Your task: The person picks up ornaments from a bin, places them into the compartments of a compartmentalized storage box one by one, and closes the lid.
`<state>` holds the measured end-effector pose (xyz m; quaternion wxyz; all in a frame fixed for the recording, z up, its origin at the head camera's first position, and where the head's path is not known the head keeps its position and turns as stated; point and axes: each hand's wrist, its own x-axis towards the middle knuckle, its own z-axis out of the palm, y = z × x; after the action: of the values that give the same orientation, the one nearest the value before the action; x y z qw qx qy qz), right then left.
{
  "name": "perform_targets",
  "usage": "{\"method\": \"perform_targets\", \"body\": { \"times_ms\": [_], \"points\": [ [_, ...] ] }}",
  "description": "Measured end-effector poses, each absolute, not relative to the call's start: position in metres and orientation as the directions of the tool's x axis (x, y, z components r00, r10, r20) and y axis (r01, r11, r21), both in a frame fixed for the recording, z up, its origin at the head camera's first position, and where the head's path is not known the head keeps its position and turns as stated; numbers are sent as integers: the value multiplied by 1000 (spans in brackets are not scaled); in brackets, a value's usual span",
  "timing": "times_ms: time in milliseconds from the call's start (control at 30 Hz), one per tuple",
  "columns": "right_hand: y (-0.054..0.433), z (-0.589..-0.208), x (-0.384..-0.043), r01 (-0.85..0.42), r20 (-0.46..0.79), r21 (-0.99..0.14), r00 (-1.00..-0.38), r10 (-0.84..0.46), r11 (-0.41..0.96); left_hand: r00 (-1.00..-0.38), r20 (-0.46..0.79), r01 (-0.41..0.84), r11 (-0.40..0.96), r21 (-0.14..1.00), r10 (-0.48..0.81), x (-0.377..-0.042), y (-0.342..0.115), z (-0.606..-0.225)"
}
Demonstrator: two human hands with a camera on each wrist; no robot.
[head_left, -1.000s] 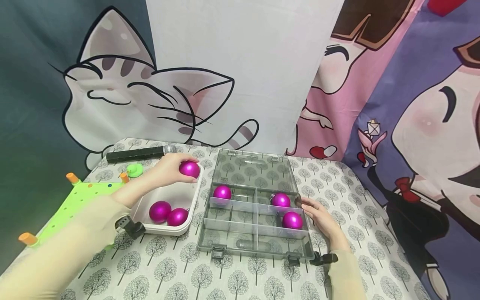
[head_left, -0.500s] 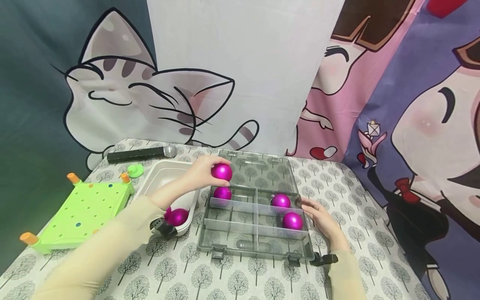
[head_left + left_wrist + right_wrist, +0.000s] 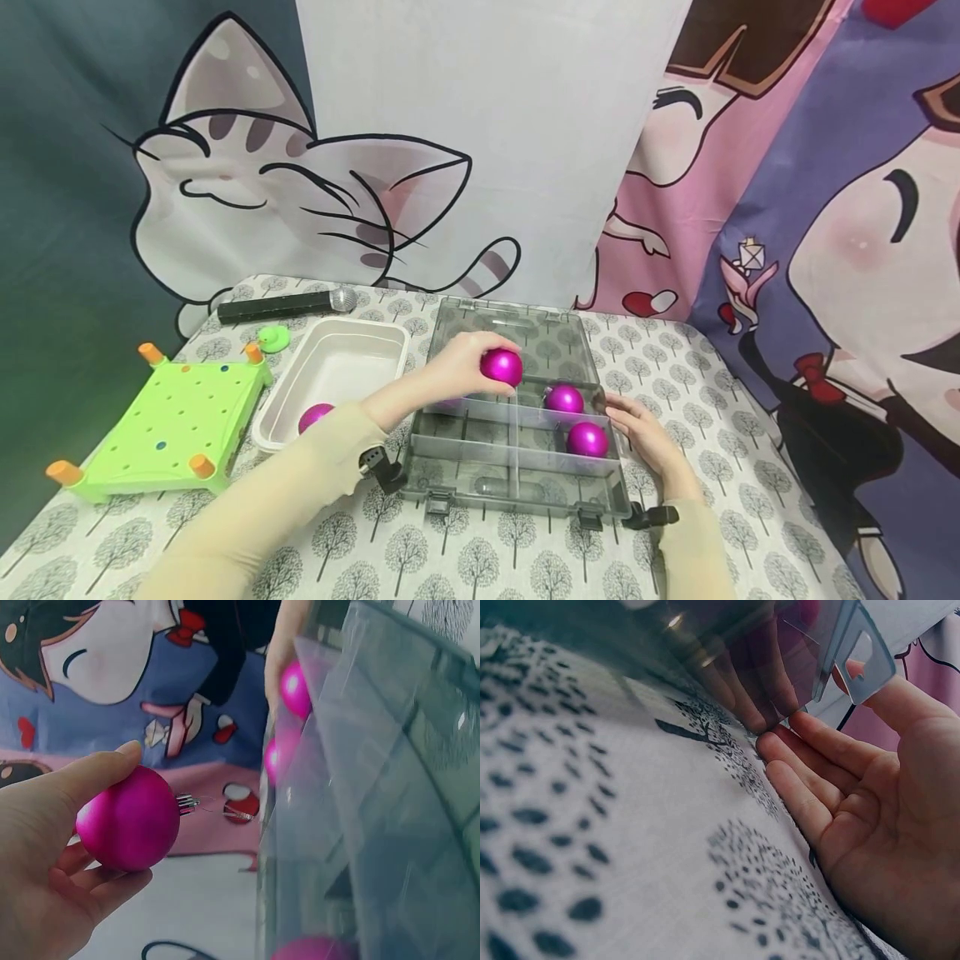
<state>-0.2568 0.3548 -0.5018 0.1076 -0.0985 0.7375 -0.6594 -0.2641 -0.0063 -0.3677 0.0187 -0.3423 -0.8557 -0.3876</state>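
My left hand [image 3: 461,367] pinches a magenta Christmas ball [image 3: 502,367] between thumb and fingers, above the back of a clear grey compartment box [image 3: 457,493]. In the left wrist view the held ball [image 3: 129,819] has its silver cap pointing toward the box. Two magenta balls lie in the box's right column, one in the back compartment [image 3: 564,400] and one in the middle [image 3: 588,439]. A third, at back left, is mostly hidden behind my left hand. My right hand [image 3: 647,433] rests against the box's right side, fingers [image 3: 802,799] fairly straight.
Left of the box stands a white tub [image 3: 279,408] holding a magenta ball [image 3: 315,417], partly covered by my sleeve. Further left are a green pegboard stand [image 3: 168,425] with orange legs, a green toy duck [image 3: 274,338] and a black microphone [image 3: 281,307].
My left hand has carried the ball from above the white tub rightward over the box, past the back-left compartment to near the middle divider. The right hand has stayed at the box's side.
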Motion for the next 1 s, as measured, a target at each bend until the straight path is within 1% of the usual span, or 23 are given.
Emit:
{"method": "perform_targets", "body": {
  "times_ms": [133, 233, 500, 800, 1000],
  "points": [
    [357, -504, -259, -28, 4, -997, -950, -311, 74, -739, 300, 624, 444, 643, 603, -261, 10, -373],
    [357, -504, -260, -30, 7, -997, -953, -304, 71, -727, 288, 629, 436, 644, 623, -259, 21, -376],
    [358, -506, -259, -43, 27, -998, -948, -319, 44, -716, 232, 609, 427, 668, 658, -255, 39, -390],
    [358, -504, -259, -19, -9, -996, -950, -312, 86, -704, 201, 618, 446, 648, 682, -253, 50, -404],
    [358, -505, -260, -15, -14, -996, -950, -313, 91, -701, 181, 625, 472, 622, 690, -251, 56, -411]
  ]
}}
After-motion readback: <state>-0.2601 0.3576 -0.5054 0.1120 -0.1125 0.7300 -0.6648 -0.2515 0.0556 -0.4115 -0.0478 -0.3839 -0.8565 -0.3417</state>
